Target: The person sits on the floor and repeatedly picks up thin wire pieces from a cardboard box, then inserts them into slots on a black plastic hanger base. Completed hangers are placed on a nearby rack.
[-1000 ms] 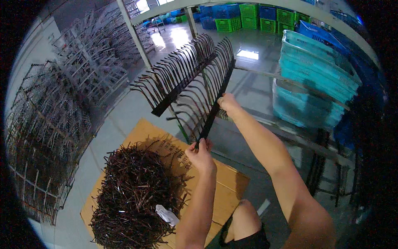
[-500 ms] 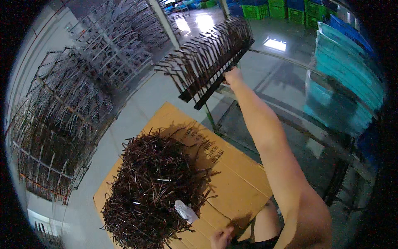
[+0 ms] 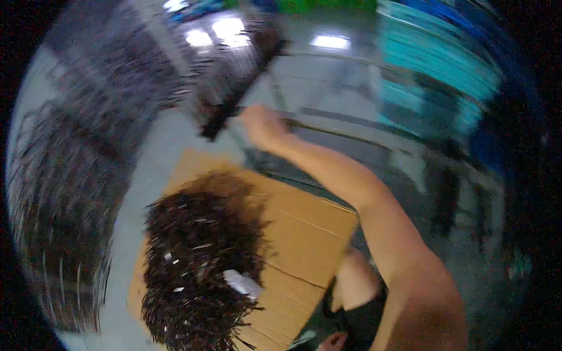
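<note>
Brown cardboard (image 3: 310, 234): strip pile (image 3: 196, 257) crowds its left, short of its right edge.
Past its far edge: toothed bars (image 3: 241, 88), your right hand (image 3: 262, 126) beside them; turquoise crates (image 3: 436, 47) farther right. Your left hand (image 3: 334, 341): off its near right edge. Fingers blurred, can't tell.

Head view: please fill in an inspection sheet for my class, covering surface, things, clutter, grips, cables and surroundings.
Surface: brown cardboard, partly covered by the heap.
Things: heap of dark strips on the cardboard; dark pronged rack beyond it, blurred.
Clutter: white crumpled item at the heap's right side.
Grips: right hand beside the rack's near end, contact unclear; left hand partly visible at the lower edge, grip unclear.
Cables: nothing seen.
Surroundings: turquoise crates at right; blurred metal frames at left.
</note>
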Demonstrator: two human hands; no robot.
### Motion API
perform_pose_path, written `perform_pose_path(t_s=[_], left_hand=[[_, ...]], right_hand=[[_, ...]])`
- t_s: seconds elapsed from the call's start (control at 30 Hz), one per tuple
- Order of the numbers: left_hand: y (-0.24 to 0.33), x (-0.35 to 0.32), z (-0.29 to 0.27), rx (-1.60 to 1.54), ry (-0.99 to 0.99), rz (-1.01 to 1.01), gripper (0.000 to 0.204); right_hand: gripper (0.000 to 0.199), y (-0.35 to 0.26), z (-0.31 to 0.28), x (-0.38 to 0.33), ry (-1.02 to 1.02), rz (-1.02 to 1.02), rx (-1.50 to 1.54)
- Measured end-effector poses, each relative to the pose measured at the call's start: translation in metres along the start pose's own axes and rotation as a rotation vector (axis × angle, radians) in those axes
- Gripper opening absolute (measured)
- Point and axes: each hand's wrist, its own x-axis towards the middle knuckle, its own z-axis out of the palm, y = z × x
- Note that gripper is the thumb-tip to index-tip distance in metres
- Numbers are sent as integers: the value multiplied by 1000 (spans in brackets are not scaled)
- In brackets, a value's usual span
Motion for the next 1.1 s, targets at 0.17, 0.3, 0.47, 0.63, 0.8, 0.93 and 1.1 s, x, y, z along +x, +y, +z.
perform_pose_path(t_s=[0.17,0.3,0.47,0.63,0.8,0.93,1.1], left_hand=[[36,-18,43,46,217,-32,41],[43,-31,43,323,151,-23,39],[56,-44,38,530,82,-3,38],[107,-77,76,330,280,-80,36],[81,-44,45,472,282,176,33],[67,-33,38,567,304,342,30],[31,-12,-6,373,429,240,23]], right_hand=[[19,-24,-134,-95,-276,-140,-103],[21,72,-306,-138,-163,437,-501],[20,191,-500,-292,249,655,-1201],[49,172,-531,-355,-100,1052,-1711],[45,182,-543,-361,-102,1126,-1534],[57,195,-557,-360,4,1030,-1563],[69,106,-512,-300,-92,623,-1405]])
